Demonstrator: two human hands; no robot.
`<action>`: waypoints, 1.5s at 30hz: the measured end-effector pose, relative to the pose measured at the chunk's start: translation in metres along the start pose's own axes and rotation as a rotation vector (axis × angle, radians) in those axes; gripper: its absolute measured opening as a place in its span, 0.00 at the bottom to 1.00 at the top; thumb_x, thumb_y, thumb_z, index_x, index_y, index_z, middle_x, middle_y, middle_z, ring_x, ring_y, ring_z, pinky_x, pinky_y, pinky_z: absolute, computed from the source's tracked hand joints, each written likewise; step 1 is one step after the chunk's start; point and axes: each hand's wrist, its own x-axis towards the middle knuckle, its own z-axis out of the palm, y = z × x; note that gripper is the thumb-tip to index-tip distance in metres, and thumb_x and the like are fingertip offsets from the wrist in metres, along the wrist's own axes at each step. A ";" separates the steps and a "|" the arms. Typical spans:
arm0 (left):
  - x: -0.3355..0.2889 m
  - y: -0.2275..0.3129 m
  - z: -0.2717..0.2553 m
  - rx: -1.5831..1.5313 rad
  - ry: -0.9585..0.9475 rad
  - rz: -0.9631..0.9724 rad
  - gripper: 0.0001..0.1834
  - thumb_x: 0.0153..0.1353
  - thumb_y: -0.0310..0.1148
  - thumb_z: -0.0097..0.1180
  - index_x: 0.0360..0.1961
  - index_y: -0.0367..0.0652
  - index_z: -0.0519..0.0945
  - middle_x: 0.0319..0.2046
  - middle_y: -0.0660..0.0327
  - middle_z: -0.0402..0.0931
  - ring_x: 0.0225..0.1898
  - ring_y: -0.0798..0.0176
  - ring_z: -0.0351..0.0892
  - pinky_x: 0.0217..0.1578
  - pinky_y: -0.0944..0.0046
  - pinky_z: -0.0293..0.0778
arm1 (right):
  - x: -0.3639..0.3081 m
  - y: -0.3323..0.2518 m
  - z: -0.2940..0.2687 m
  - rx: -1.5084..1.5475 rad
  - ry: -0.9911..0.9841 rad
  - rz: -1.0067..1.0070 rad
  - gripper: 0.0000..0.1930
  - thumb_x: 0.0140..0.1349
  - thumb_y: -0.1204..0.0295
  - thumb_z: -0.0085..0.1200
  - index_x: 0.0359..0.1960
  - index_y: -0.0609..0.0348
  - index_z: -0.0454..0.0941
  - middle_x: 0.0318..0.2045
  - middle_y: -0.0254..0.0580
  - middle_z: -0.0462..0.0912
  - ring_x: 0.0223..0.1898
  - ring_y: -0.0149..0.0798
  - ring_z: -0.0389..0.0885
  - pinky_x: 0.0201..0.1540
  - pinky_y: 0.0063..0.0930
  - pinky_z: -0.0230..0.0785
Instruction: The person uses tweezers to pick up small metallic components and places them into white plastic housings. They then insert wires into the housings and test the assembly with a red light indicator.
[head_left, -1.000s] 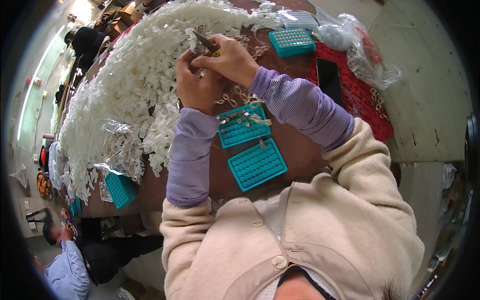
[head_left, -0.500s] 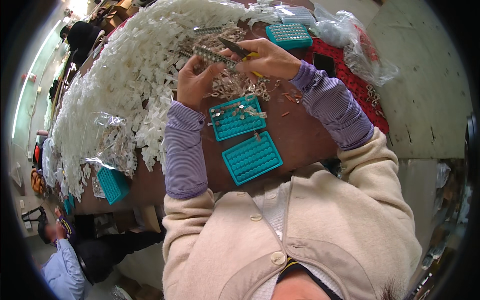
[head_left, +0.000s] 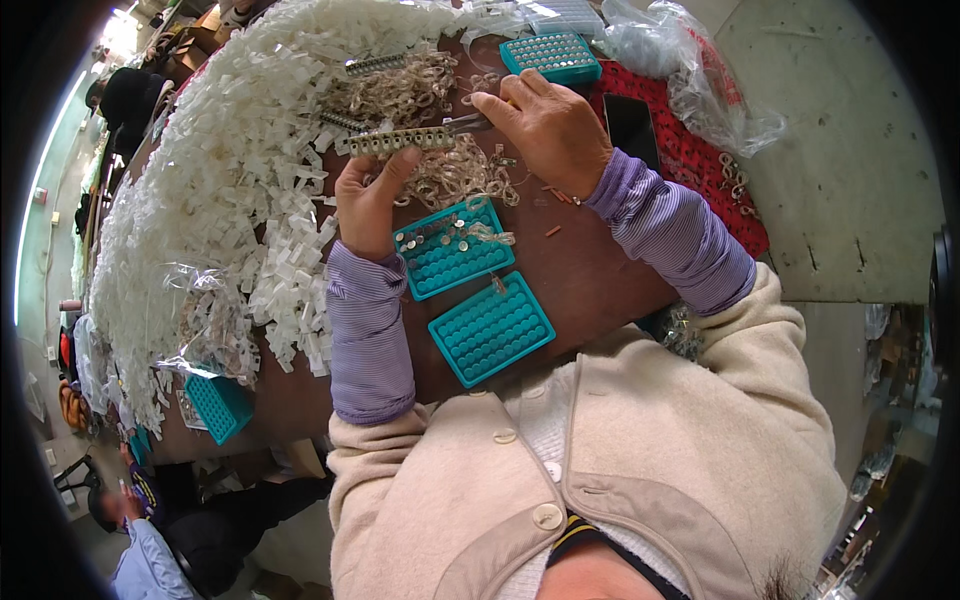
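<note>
Metal strip (head_left: pixel 400 140) sits pinched in the left hand (head_left: pixel 368 205), held above tangled beige loops (head_left: pixel 460 176) on the brown tabletop (head_left: pixel 605 270). The right hand (head_left: pixel 555 132) is closed around pliers (head_left: pixel 468 122), their tips at the strip's right end; whether they touch, I cannot tell. Two teal trays (head_left: pixel 491 330) lie on the near side, with white pieces (head_left: pixel 200 190) heaped leftward.

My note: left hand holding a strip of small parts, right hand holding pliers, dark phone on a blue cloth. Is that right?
The head view shows the cloth is red, not blue. The left hand holds the strip, the right hand pliers, and the dark phone lies on that cloth.
</note>
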 end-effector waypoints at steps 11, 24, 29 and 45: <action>0.000 -0.010 0.008 -0.209 0.046 -0.019 0.12 0.67 0.32 0.73 0.45 0.38 0.83 0.41 0.56 0.89 0.40 0.64 0.88 0.43 0.62 0.85 | 0.002 0.000 0.019 0.021 -0.055 -0.065 0.15 0.59 0.73 0.63 0.49 0.57 0.81 0.33 0.37 0.78 0.39 0.40 0.83 0.35 0.33 0.81; 0.003 -0.015 0.003 -0.356 0.000 -0.028 0.11 0.69 0.32 0.70 0.47 0.37 0.85 0.41 0.56 0.89 0.42 0.63 0.89 0.45 0.62 0.85 | 0.013 -0.002 0.039 0.072 0.075 -0.053 0.11 0.61 0.72 0.63 0.46 0.55 0.84 0.32 0.34 0.80 0.37 0.38 0.84 0.34 0.31 0.81; 0.003 -0.017 0.000 -0.224 0.007 0.012 0.10 0.70 0.32 0.70 0.46 0.40 0.84 0.43 0.54 0.89 0.43 0.59 0.90 0.45 0.57 0.87 | 0.009 -0.002 0.040 0.090 -0.078 -0.066 0.11 0.59 0.71 0.63 0.44 0.54 0.83 0.31 0.36 0.80 0.39 0.40 0.86 0.37 0.32 0.83; 0.001 -0.011 0.000 -0.249 -0.041 -0.025 0.12 0.71 0.34 0.69 0.48 0.38 0.85 0.43 0.56 0.89 0.43 0.63 0.89 0.46 0.61 0.85 | 0.013 -0.001 0.040 0.090 -0.092 -0.089 0.13 0.62 0.72 0.63 0.48 0.54 0.84 0.31 0.33 0.80 0.35 0.37 0.84 0.33 0.31 0.81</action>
